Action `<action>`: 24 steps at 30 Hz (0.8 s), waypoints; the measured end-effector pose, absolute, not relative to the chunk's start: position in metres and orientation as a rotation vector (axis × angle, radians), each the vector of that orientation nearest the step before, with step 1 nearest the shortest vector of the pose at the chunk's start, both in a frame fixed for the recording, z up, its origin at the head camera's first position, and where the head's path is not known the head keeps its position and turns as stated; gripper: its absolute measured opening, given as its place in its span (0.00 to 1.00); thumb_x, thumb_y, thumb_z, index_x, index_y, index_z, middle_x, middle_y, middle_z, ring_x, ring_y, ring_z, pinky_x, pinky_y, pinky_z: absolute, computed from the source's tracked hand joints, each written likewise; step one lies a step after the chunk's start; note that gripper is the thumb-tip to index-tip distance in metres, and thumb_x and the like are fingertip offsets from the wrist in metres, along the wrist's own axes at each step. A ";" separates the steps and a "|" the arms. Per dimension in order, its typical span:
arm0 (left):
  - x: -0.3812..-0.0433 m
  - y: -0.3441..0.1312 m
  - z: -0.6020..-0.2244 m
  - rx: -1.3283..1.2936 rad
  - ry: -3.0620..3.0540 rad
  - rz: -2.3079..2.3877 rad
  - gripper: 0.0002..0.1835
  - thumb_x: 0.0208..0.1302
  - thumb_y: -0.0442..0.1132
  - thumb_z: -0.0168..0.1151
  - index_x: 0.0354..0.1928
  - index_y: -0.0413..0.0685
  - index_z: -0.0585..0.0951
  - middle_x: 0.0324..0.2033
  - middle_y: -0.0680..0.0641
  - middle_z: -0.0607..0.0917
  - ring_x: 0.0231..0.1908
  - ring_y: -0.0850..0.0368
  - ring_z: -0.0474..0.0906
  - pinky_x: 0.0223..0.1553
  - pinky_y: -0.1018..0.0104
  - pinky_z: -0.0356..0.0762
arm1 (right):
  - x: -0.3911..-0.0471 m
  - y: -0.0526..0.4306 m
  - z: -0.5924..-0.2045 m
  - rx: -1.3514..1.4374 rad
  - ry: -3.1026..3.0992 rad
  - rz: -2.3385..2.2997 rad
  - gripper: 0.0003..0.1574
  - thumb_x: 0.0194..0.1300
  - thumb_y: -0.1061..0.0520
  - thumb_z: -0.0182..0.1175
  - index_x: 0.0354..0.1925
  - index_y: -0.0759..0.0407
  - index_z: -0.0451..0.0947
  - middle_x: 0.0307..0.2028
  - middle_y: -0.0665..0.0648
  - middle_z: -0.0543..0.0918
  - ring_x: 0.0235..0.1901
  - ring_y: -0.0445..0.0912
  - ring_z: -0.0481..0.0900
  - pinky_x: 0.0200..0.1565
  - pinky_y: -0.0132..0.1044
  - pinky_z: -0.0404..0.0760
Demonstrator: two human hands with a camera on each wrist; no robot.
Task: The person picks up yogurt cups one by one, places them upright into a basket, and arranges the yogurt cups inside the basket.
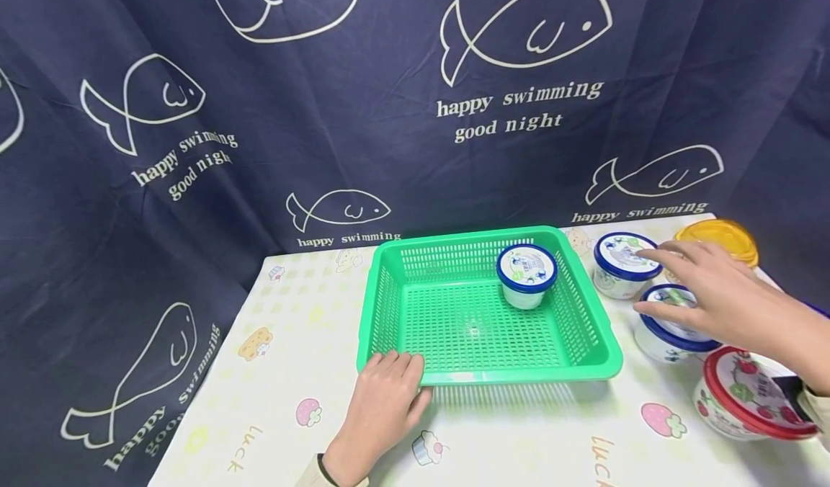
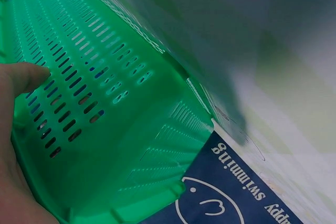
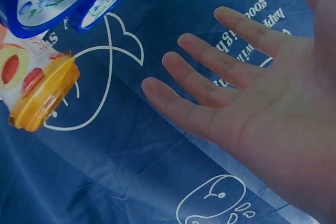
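Note:
A green plastic basket (image 1: 486, 377) stands on the table, with a blue-lidded tub (image 1: 527, 271) upright in its back right part. My left hand (image 1: 385, 393) grips the near rim at the left corner, fingers over the edge; its thumb (image 2: 31, 76) lies against the outer wall in the left wrist view. Right of the basket, my right hand (image 1: 733, 300) hovers over two more blue-lidded tubs, a farther one (image 1: 612, 285) and a nearer one (image 1: 668, 339). In the right wrist view its fingers (image 3: 197, 87) are spread and hold nothing.
A red-lidded tub (image 1: 729, 400) stands nearest on the right. Behind the right hand is a yellow-lidded jar (image 1: 720, 235), partly hidden. A dark blue curtain (image 1: 363, 134) with fish drawings hangs behind the patterned tablecloth (image 1: 259, 400).

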State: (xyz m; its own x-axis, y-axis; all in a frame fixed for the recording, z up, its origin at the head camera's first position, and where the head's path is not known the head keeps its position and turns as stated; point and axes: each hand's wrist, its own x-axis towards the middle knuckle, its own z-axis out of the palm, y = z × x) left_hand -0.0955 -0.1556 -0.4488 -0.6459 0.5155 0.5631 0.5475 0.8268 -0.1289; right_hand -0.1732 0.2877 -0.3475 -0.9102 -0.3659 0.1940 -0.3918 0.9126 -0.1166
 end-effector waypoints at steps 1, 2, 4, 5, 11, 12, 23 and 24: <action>-0.096 -0.156 -0.449 -0.778 -2.401 -0.073 0.15 0.50 0.43 0.67 0.25 0.53 0.67 0.17 0.57 0.63 0.20 0.59 0.57 0.26 0.67 0.55 | -0.173 0.288 -0.348 0.577 -2.912 0.230 0.53 0.50 0.34 0.73 0.63 0.65 0.71 0.58 0.77 0.70 0.56 0.76 0.63 0.53 0.79 0.59; -0.096 -0.156 -0.449 -0.778 -2.405 -0.074 0.15 0.51 0.43 0.67 0.25 0.53 0.66 0.17 0.57 0.63 0.20 0.59 0.57 0.26 0.67 0.55 | -0.173 0.289 -0.349 0.572 -2.922 0.233 0.53 0.51 0.34 0.72 0.64 0.65 0.70 0.58 0.77 0.70 0.57 0.76 0.62 0.53 0.79 0.58; -0.096 -0.156 -0.449 -0.780 -2.404 -0.075 0.15 0.51 0.43 0.66 0.25 0.53 0.66 0.17 0.57 0.63 0.20 0.59 0.56 0.26 0.67 0.55 | -0.173 0.291 -0.351 0.565 -2.934 0.236 0.54 0.51 0.33 0.72 0.64 0.65 0.70 0.59 0.78 0.69 0.57 0.76 0.62 0.53 0.79 0.58; -0.096 -0.156 -0.449 -0.780 -2.404 -0.076 0.15 0.51 0.43 0.66 0.25 0.53 0.66 0.17 0.57 0.62 0.20 0.59 0.56 0.26 0.67 0.54 | -0.173 0.291 -0.352 0.567 -2.939 0.238 0.54 0.51 0.33 0.72 0.64 0.66 0.70 0.59 0.78 0.69 0.58 0.76 0.61 0.53 0.79 0.58; -0.096 -0.156 -0.450 -0.781 -2.401 -0.070 0.14 0.51 0.44 0.65 0.25 0.53 0.66 0.17 0.57 0.63 0.20 0.60 0.56 0.26 0.67 0.54 | -0.173 0.296 -0.358 0.587 -2.931 0.259 0.54 0.51 0.35 0.73 0.63 0.67 0.70 0.59 0.80 0.69 0.57 0.77 0.62 0.54 0.77 0.59; -0.096 -0.156 -0.450 -0.781 -2.400 -0.067 0.14 0.51 0.44 0.65 0.25 0.53 0.67 0.17 0.57 0.63 0.20 0.60 0.56 0.26 0.67 0.55 | -0.173 0.296 -0.360 0.583 -2.936 0.260 0.54 0.50 0.34 0.73 0.63 0.67 0.70 0.59 0.80 0.69 0.57 0.77 0.62 0.54 0.77 0.59; -0.097 -0.156 -0.449 -0.791 -2.377 -0.068 0.14 0.50 0.43 0.65 0.25 0.53 0.67 0.17 0.57 0.63 0.19 0.60 0.56 0.26 0.68 0.53 | -0.174 0.306 -0.371 0.528 -3.029 0.265 0.57 0.50 0.33 0.72 0.65 0.67 0.67 0.62 0.81 0.63 0.57 0.79 0.61 0.52 0.78 0.59; -0.097 -0.156 -0.448 -0.794 -2.371 -0.068 0.14 0.50 0.43 0.65 0.25 0.53 0.66 0.17 0.57 0.62 0.19 0.60 0.55 0.25 0.68 0.53 | -0.174 0.307 -0.372 0.529 -3.030 0.263 0.57 0.50 0.33 0.72 0.65 0.67 0.67 0.62 0.81 0.64 0.57 0.80 0.61 0.52 0.78 0.59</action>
State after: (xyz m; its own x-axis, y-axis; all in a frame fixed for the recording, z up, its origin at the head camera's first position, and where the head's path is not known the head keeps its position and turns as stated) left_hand -0.0968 -0.1556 -0.4484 -0.6201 0.5261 0.5820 0.5586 0.8170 -0.1432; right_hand -0.1740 0.3066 -0.3723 -0.9399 -0.3314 0.0828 -0.3407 0.9268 -0.1579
